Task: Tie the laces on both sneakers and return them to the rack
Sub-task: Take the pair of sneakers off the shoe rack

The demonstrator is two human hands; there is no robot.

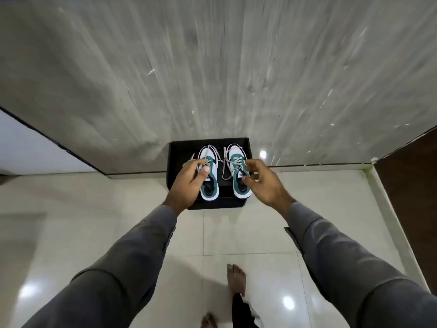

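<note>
Two white and teal sneakers stand side by side, toes away from me, on a low black rack [176,159] against the wall. My left hand [189,183] wraps the side of the left sneaker [210,185], thumb over its tongue. My right hand [262,183] grips the right sneaker [237,183] at its collar, fingers pinched on the edge. Grey laces [225,162] lie loose across both shoes and hang between them, untied. My hands hide part of each shoe's side.
A grey marble-patterned wall [212,67] rises right behind the rack. Glossy cream floor tiles [118,233] lie in front. A dark wooden panel [411,174] stands at the right, a white surface [28,147] at the left. My bare feet [235,279] are on the floor below.
</note>
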